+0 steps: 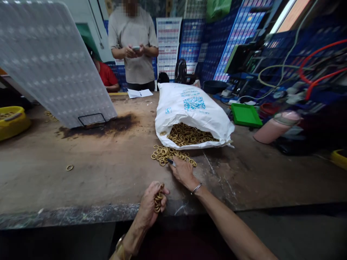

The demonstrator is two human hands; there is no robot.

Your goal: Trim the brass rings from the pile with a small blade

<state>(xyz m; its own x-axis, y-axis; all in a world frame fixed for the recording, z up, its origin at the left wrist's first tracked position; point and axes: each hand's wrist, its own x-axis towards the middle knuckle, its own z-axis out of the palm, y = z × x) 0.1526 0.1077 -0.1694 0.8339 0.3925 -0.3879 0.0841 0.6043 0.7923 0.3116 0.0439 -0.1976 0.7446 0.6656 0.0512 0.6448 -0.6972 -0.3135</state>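
Observation:
My left hand (151, 202) is closed around a handful of brass-coloured rings (158, 201) near the table's front edge. Farther forward, my right hand (184, 172) reaches down to a loose pile of the same rings (162, 154). A small black-and-grey pen-like tool (171, 162) sticks out from its fingers, its dark end over the pile; its exact kind is unclear. Just behind lies a white woven sack (173, 97) on its side, mouth towards me, with many more rings (187, 134) inside.
One stray ring (69, 168) lies on the wooden table (108, 180). A ribbed translucent panel (62, 65) leans in a black wire stand at left, near a yellow basket (13, 122). A green tray (246, 115) and pink bottle (276, 127) stand right. Opposite, a person (132, 47) holds a phone.

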